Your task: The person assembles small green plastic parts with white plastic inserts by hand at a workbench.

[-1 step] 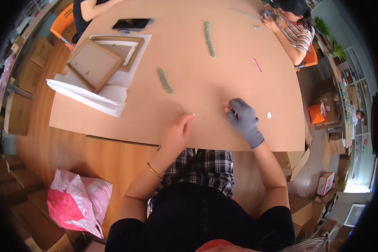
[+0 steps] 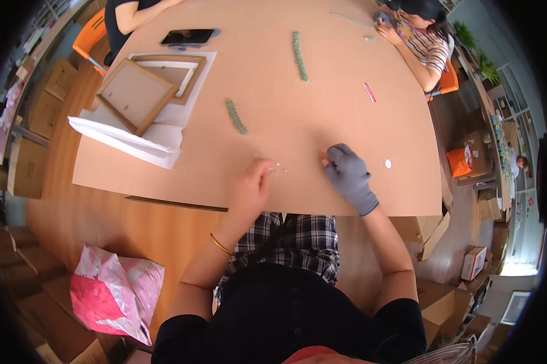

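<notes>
My left hand (image 2: 252, 185), bare, is closed over the near part of the brown table (image 2: 194, 176), its fingertips pressed together. Any item in its pinch is too small or blurred to make out. Just beyond its fingertips lie several tiny clear pieces (image 2: 276, 162). To their right, my right hand (image 2: 348, 173) wears a grey glove and has its fingers curled in; what they hold, if anything, is hidden. A short green ridged strip (image 2: 236, 117) lies beyond my left hand, and a longer one (image 2: 300, 57) farther back. Right of my gloved hand sits a small white round piece (image 2: 388, 163).
Wooden frames (image 2: 137, 97) rest on white wrapping at the left, with a dark phone (image 2: 188, 37) behind them. A red strip (image 2: 369, 92) lies at the right. Two people sit at the far side. A pink-and-white bag (image 2: 115, 291) stands on the floor.
My left hand has shifted slightly left, and a little more of the clear pieces shows beside it. My gloved hand has barely moved. The whole view has shifted a touch.
</notes>
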A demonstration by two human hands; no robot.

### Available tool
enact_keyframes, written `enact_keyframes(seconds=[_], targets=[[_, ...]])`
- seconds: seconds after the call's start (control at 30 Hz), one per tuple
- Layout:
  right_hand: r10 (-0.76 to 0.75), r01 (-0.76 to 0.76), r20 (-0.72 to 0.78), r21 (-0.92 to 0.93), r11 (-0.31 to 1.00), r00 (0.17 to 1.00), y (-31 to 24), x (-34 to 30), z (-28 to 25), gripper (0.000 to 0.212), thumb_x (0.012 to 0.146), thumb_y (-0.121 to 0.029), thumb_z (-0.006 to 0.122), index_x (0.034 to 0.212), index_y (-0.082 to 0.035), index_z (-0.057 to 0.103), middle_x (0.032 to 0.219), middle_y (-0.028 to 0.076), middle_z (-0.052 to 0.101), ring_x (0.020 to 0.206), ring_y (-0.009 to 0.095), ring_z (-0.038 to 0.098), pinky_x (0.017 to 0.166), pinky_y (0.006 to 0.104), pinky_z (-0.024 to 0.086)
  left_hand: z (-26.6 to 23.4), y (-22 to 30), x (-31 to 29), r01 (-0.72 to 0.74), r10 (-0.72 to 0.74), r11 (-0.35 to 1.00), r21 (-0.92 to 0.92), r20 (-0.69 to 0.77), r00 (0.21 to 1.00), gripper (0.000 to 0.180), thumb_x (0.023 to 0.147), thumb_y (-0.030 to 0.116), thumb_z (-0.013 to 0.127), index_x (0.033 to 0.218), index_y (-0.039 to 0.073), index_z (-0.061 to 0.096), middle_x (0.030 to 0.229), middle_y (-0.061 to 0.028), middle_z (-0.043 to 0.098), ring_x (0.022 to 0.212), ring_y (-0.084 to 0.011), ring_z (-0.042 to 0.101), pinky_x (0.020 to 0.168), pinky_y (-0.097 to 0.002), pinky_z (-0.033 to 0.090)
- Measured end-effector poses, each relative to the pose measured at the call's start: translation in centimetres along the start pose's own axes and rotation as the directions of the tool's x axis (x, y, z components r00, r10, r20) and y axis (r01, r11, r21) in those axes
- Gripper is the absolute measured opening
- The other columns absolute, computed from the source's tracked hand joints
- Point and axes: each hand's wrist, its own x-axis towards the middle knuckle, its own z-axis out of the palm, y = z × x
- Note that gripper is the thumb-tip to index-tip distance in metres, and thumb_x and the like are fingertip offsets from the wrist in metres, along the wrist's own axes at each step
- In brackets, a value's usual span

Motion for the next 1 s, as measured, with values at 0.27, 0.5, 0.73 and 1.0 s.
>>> enact_keyframes(seconds=[0.27,0.5,0.73,1.0], targets=[[-0.034,0.045,0.049,-0.256,0.966,0.998,-4.1,1.2,6.8,0.031,0.081,-0.008,0.062,0.112,-0.004,0.064,0.101,0.016,0.062,0.094,0.035,0.063,0.079,0.0445,0.055,-1.5,-3.1,2.9,-0.204,0.3,0.845,0.494,-0.122,0.946,0.027,0.087,-0.004,0.059,0.113,0.001,0.064,0.108,-0.018,0.064,0.095,-0.037,0.062,0.08,-0.0387,0.053],[-0.058,0.076,-0.149,0.121,0.99,0.987,-3.1,0.7,5.4,0.023,0.082,-0.003,0.059,0.104,-0.002,0.063,0.098,0.019,0.063,0.092,0.036,0.064,0.076,0.0444,0.055,-1.9,-3.6,3.7,-0.046,0.045,0.997,0.054,0.03,0.999,0.032,0.083,-0.007,0.063,0.112,0.006,0.069,0.097,-0.0128,0.067,0.084,-0.0277,0.066,0.074,-0.0348,0.054],[0.055,-0.023,-0.21,0.153,0.988,0.976,0.1,-3.7,2.9,0.017,0.083,-0.002,0.061,0.1,-0.004,0.066,0.089,0.016,0.065,0.081,0.034,0.065,0.071,0.0413,0.054,-4.6,-3.9,7.7,0.06,-0.011,0.93,0.364,-0.133,0.991,0.054,0.076,0.015,0.079,0.126,0.001,0.062,0.113,-0.0174,0.063,0.097,-0.0306,0.066,0.082,-0.0389,0.055],[0.121,-0.038,-0.228,0.341,0.939,0.966,-0.8,-4.7,2.0,0.018,0.084,0.003,0.065,0.101,-0.001,0.069,0.085,0.014,0.062,0.075,0.029,0.063,0.07,0.0341,0.052,-6.3,-5.5,13.9,0.116,-0.175,0.916,0.384,0.122,0.977,0.085,0.07,0.023,0.085,0.143,0.001,0.048,0.119,-0.0203,0.059,0.11,-0.0359,0.061,0.094,-0.0412,0.051]])
